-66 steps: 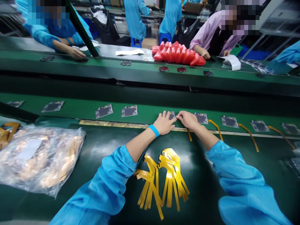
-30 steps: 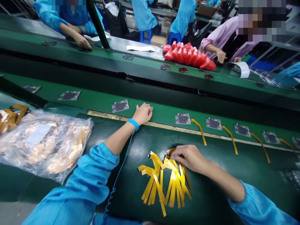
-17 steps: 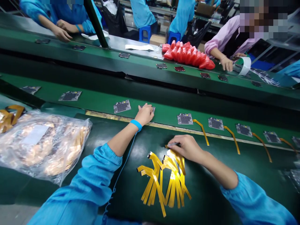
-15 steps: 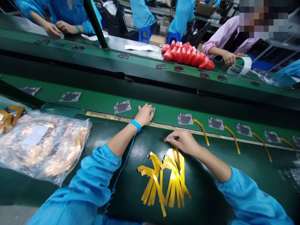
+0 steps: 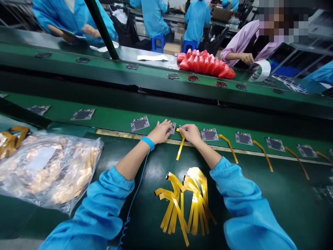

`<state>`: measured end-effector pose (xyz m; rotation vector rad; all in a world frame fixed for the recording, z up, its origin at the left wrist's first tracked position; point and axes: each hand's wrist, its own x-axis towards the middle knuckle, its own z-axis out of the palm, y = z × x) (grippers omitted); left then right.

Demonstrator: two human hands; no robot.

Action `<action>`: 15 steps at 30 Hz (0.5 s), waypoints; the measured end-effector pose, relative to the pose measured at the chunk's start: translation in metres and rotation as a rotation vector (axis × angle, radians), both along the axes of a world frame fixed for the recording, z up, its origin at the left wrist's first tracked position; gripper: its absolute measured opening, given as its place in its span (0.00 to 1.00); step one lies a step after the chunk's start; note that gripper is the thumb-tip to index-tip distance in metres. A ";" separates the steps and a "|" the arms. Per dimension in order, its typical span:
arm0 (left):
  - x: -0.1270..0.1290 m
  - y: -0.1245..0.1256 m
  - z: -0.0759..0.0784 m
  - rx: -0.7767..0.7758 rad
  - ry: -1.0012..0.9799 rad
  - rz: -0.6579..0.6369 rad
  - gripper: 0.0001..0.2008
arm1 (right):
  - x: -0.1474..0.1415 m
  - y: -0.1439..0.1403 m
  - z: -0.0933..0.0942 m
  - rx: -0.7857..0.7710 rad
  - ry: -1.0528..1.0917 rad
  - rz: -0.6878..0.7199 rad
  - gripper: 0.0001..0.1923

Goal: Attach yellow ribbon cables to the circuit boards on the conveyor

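My left hand [image 5: 161,132] presses down on a small circuit board [image 5: 172,127] lying on the near green conveyor belt [image 5: 109,116]. My right hand [image 5: 191,133] pinches the top end of a yellow flex cable [image 5: 180,148] and holds it against that board's right edge. The cable hangs down over the belt's rim toward me. A loose pile of yellow flex cables [image 5: 186,199] lies on the dark mat between my forearms.
Boards with cables attached [image 5: 209,134] trail to the right; bare boards [image 5: 139,123] lie to the left. A clear bag of copper-coloured parts [image 5: 44,168] sits at left. Across the far belt, other people work beside a row of red packets [image 5: 205,64].
My right hand lifted one cable from the pile and carried it up to the board under my left hand. The boards on the belt have shifted right.
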<state>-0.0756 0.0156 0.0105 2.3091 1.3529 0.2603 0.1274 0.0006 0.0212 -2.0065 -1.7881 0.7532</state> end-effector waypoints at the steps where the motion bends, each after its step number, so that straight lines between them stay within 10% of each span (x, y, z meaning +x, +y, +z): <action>1: 0.001 0.000 -0.001 -0.003 -0.002 -0.003 0.12 | -0.001 0.001 0.001 -0.013 -0.019 -0.012 0.10; 15: 0.017 -0.004 -0.006 0.019 -0.033 -0.030 0.12 | 0.009 0.000 0.000 -0.035 -0.131 -0.033 0.11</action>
